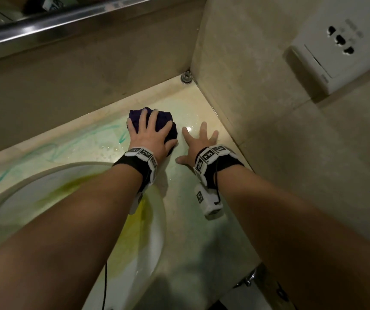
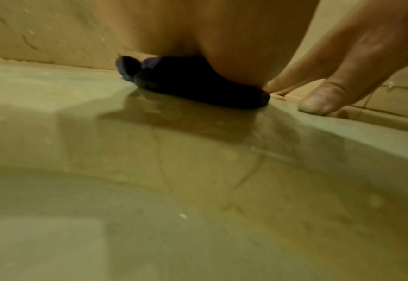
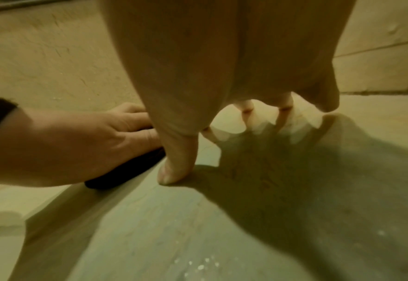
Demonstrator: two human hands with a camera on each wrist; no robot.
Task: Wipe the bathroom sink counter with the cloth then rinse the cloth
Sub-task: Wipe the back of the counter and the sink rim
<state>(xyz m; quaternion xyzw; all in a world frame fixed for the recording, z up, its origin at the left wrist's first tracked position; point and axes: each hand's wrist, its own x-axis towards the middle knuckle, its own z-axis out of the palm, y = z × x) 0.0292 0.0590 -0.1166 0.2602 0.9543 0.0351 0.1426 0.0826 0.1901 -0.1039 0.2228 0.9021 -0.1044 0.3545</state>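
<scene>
A dark purple cloth (image 1: 162, 117) lies bunched on the pale wet counter (image 1: 103, 139) near the back right corner. My left hand (image 1: 150, 135) presses down on it with fingers spread flat over the top. From the left wrist view the cloth (image 2: 198, 87) is squashed under the palm (image 2: 222, 38). My right hand (image 1: 198, 142) rests just to the right of the cloth with its fingers splayed on the bare counter, holding nothing. In the right wrist view its fingertips (image 3: 174, 171) touch the counter, beside the left hand (image 3: 65, 142) and the cloth's edge (image 3: 125, 171).
The round white sink basin (image 1: 45, 189), stained yellow inside, lies under my left forearm. Green streaks (image 1: 52, 148) mark the counter to the left of the cloth. A wall with a socket plate (image 1: 336, 48) closes the right side. A metal fitting (image 1: 186, 77) sits in the corner.
</scene>
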